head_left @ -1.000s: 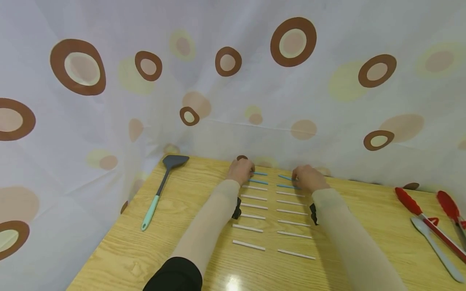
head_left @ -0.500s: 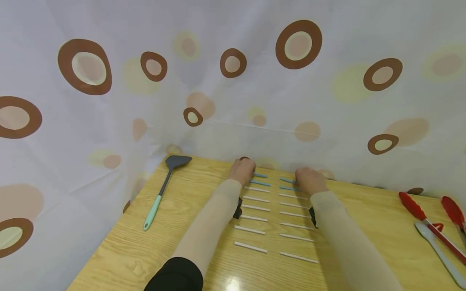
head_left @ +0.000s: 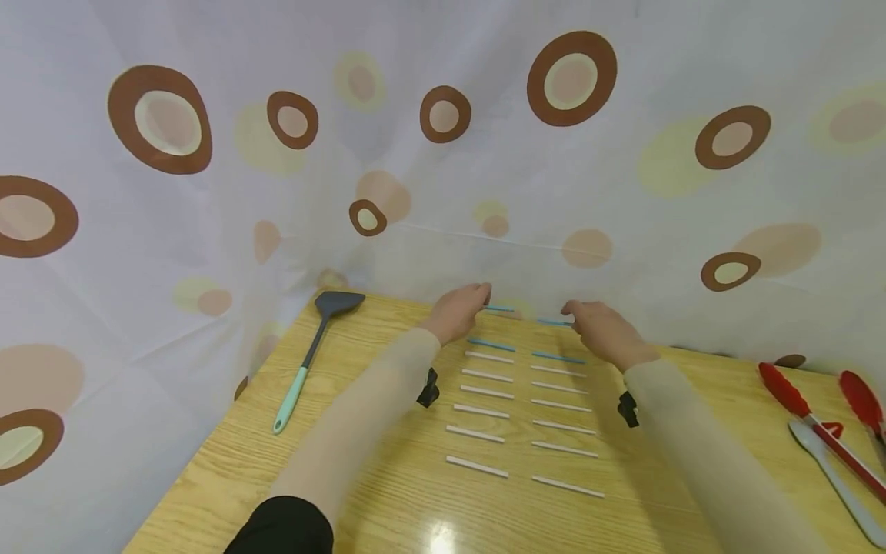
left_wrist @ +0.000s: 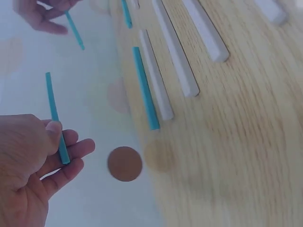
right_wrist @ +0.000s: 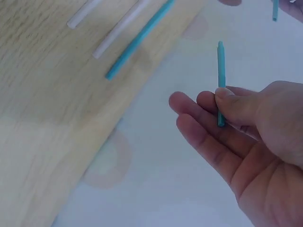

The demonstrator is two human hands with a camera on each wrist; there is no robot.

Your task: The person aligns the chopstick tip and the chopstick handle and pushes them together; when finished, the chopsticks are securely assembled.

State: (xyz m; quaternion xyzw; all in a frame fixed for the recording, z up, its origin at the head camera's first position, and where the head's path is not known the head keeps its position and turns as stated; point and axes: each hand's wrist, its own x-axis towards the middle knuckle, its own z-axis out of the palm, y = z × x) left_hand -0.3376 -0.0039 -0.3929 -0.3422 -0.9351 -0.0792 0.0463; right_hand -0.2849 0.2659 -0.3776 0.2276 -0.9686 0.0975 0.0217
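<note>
In the head view my left hand [head_left: 457, 312] is raised near the table's back edge. Its thumb and fingers pinch one end of a slim blue stick [left_wrist: 51, 97], whose other end points toward the right hand. My right hand [head_left: 607, 332] pinches a second blue stick [right_wrist: 221, 64], with a narrowed tip, between thumb and fingers. A gap separates the two held sticks. Below them on the table lie two more blue sticks, a left blue stick [head_left: 493, 345] and a right blue stick [head_left: 557, 358]. Two columns of white sticks continue toward me, including a near white stick [head_left: 477, 466].
On the wooden table [head_left: 228, 492], a spatula [head_left: 304, 365] with a mint handle lies at the left. Red-tipped tongs [head_left: 810, 419] and a grey spoon-like utensil [head_left: 834, 481] lie at the right. A patterned curtain [head_left: 443, 185] hangs right behind the table's back edge.
Both hands have lifted the two farthest blue sticks off the table, moving up and back toward the curtain. The second pair of blue sticks now shows in full.
</note>
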